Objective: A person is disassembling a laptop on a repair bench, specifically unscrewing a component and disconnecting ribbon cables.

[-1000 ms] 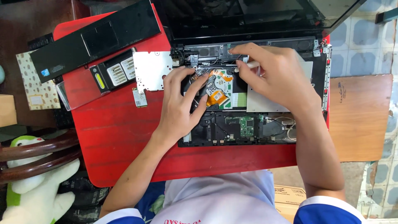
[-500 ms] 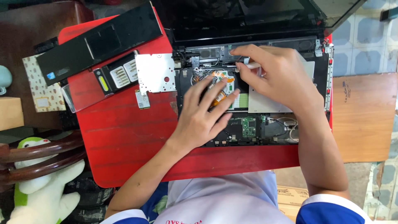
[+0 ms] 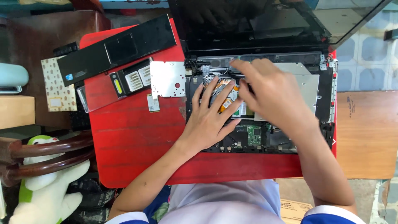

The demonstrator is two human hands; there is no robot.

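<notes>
An opened black laptop (image 3: 327, 120) lies on a red table (image 3: 132, 141), its top cover off and the green circuit board (image 3: 253, 135) bare. My left hand (image 3: 211, 116) rests flat with spread fingers on the copper and silver parts at the board's upper left. My right hand (image 3: 269, 93) hovers over the middle of the chassis, fingers curled down toward the same spot beside the silver drive bay (image 3: 309, 81). Whether its fingertips pinch something is hidden. The dark screen (image 3: 257, 20) stands open behind.
The removed black palm-rest panel (image 3: 118, 49) lies at the table's upper left, with a battery pack (image 3: 130, 79), a silver metal plate (image 3: 168, 79) and a small green card (image 3: 153, 103) beside it. A wooden chair back and a plush toy (image 3: 45, 195) sit at left, a wooden board (image 3: 365, 132) at right.
My left hand has slid up and right, flattening over the copper part. My right hand has shifted slightly left, and the view has moved a little.
</notes>
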